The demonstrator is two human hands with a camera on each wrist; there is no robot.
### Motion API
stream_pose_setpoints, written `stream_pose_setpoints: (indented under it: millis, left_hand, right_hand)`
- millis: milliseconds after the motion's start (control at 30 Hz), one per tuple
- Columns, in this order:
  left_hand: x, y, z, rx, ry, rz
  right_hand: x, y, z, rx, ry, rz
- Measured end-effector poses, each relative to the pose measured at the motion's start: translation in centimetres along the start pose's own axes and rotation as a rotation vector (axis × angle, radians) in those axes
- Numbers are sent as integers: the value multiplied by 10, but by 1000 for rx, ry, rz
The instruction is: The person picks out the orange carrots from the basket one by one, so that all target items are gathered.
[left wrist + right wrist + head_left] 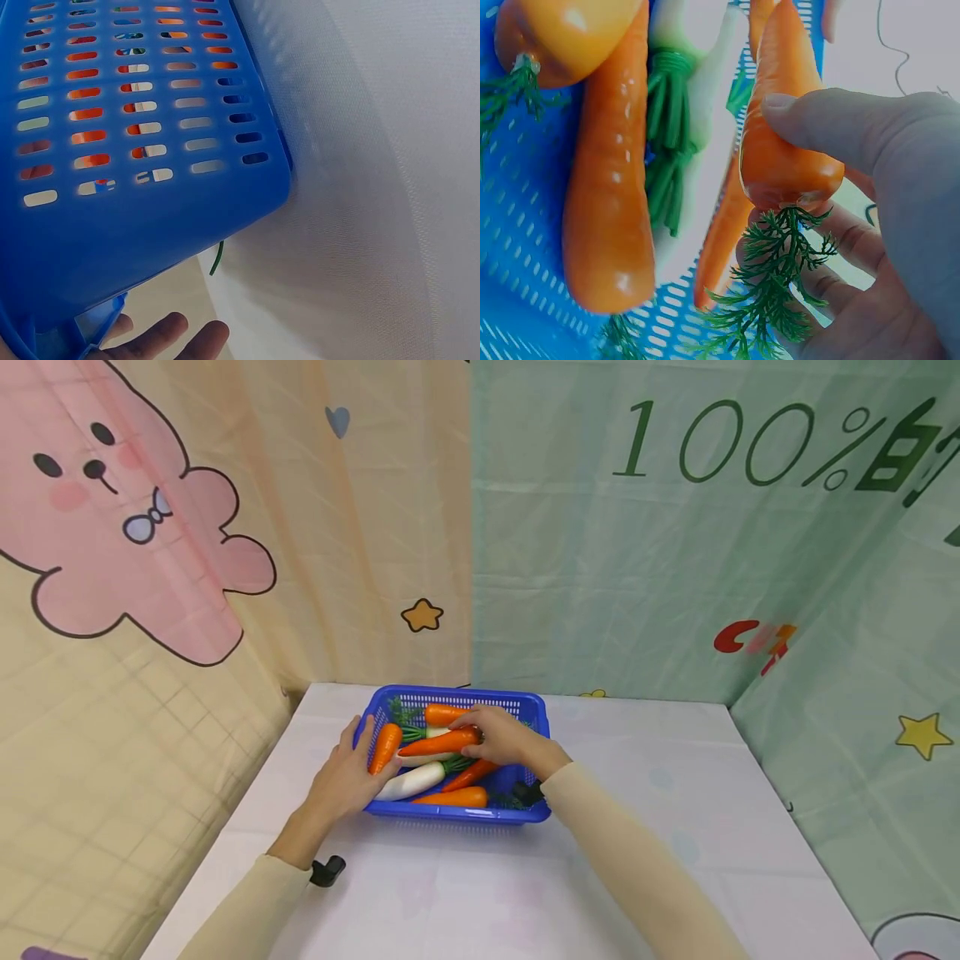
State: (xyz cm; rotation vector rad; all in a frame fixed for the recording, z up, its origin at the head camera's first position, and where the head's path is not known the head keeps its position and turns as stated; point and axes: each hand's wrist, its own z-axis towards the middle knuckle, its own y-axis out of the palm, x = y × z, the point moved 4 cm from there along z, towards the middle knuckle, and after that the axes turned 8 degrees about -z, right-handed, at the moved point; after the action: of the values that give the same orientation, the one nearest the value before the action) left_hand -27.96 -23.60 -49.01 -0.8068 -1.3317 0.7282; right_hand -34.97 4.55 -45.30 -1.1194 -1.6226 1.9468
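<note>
A blue plastic basket [465, 812] holds several orange carrots and white radishes [412, 782] with green tops. My right hand [504, 737] reaches in over its right side and pinches a carrot [784, 142] near the thick end, the thumb on top and the fingers underneath. The leafy green top [772, 281] of this carrot hangs over those fingers. At the basket's left rim lies my left hand [345, 777], its fingers extended along the rim and its thumb beside another carrot [386, 746]. Fingertips [206, 341] stick out past the basket corner in the left wrist view.
The basket stands toward the back of a white-covered table [645, 860]. Printed curtains [600, 577] hang behind and at both sides. Further carrots lie at the basket's back [442, 714] and front [459, 797]. A black wrist device [327, 870] sits at my left cuff.
</note>
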Motion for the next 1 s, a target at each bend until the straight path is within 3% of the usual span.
stream_pose_setpoints:
  millis: [233, 567, 800, 1000]
  left_hand:
    - [-2, 1, 0, -4, -5, -9]
    - [-1, -1, 0, -1, -7, -11]
    - [-1, 3, 1, -6, -7, -14]
    - [-2, 3, 2, -14, -12, -1]
  right_hand:
    - [8, -21, -19, 91, 7, 4]
    - [36, -50, -57, 234, 90, 47]
    - [60, -50, -83, 374, 118, 117]
    - [80, -44, -104, 473, 194, 125]
